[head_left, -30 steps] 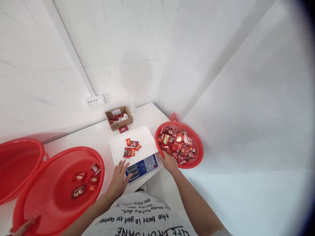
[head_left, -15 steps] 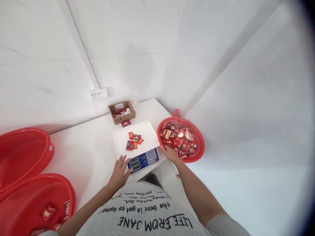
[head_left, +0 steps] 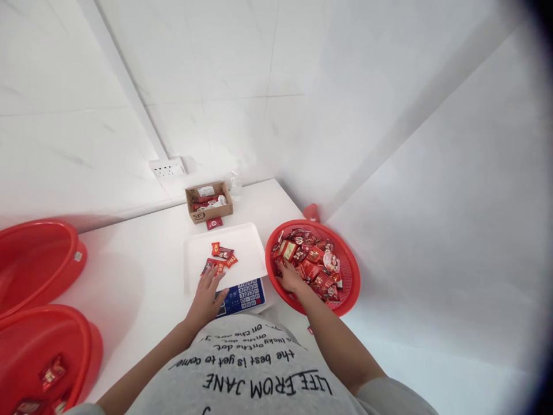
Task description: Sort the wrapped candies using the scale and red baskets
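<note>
A white scale [head_left: 242, 288] with a blue keypad stands in front of me on the white table. Its white pan [head_left: 248, 253] carries several small red candy packets [head_left: 222, 256]. My left hand [head_left: 206, 297] lies with fingers spread across the scale's front edge, fingertips touching the nearest packet. My right hand [head_left: 288, 276] reaches into a red basket [head_left: 349, 288] full of red candy packets [head_left: 313, 259]; its fingers curl down among them, and what they hold, if anything, is hidden.
A small open cardboard box [head_left: 208, 202] sits by the wall, a loose red packet [head_left: 215, 223] in front of it. Two large red baskets [head_left: 38, 265] [head_left: 43, 357] stand at the left, the nearer holding a few packets. A wall socket [head_left: 167, 168] is behind.
My left hand slid forward from the keypad onto the pan's edge. My right hand moved from the basket rim into the packets. The near left basket has shifted leftward in view.
</note>
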A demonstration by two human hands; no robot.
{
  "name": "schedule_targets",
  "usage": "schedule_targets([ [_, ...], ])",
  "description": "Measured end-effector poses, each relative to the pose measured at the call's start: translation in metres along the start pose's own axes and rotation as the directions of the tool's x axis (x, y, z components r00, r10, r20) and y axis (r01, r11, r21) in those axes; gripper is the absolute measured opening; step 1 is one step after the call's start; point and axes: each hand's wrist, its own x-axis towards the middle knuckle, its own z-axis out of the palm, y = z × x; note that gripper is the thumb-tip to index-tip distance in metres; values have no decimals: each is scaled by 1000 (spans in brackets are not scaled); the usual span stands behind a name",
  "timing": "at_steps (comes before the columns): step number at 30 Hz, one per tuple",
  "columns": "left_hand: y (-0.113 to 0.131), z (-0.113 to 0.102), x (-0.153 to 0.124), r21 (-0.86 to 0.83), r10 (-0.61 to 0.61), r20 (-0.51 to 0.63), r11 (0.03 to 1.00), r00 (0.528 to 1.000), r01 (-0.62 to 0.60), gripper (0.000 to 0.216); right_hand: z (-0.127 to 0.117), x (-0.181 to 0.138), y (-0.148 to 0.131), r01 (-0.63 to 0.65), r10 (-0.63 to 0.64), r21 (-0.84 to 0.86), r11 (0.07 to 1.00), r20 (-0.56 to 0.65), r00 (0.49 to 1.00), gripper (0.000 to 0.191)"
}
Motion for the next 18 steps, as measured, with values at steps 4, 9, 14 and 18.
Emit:
schedule_targets([
  [4, 19, 14, 19, 9, 20, 17, 1000, 1000, -20, 40, -5, 11, 9, 70, -63, -52, 996, 127, 990, 64],
  [9, 38, 21, 33, 23, -31, 18, 999, 999, 31, 40, -5, 16, 19, 174, -151, -96, 980, 206, 967, 69],
  [14, 50, 25, 29, -1, -126, -18, 992, 992, 126, 39, -3, 8, 18, 209, -206, -185, 960, 33, 978, 50],
  [18, 56, 30, 17, -9, -177, -36, 984, 983, 177, 38, -8, 6, 20, 232, -239, -140, 963, -39, 970, 37],
])
